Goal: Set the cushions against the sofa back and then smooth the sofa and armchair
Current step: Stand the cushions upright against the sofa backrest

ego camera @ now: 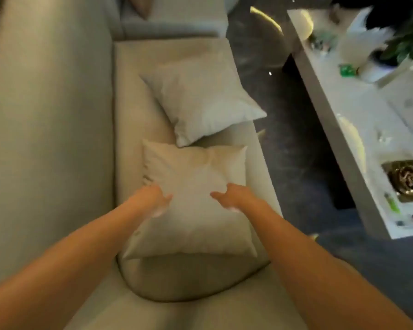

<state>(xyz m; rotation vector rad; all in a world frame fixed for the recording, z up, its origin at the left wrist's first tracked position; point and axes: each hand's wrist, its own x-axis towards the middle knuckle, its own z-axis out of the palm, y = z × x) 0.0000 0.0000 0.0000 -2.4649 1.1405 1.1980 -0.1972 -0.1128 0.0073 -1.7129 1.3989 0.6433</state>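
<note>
A beige sofa runs up the view, its back on the left and its seat in the middle. Three pale cushions lie flat on the seat. The far cushion sits askew, one corner over the seat's front edge. The middle cushion overlaps a rounder cushion nearest me. My left hand and my right hand hover over the middle cushion, fingers apart, palms facing each other. Whether they touch the fabric is unclear. Neither hand holds anything.
A white coffee table stands to the right across a strip of dark floor. It carries a plant, a book and small items. Another sofa section with a brown cushion lies at the top.
</note>
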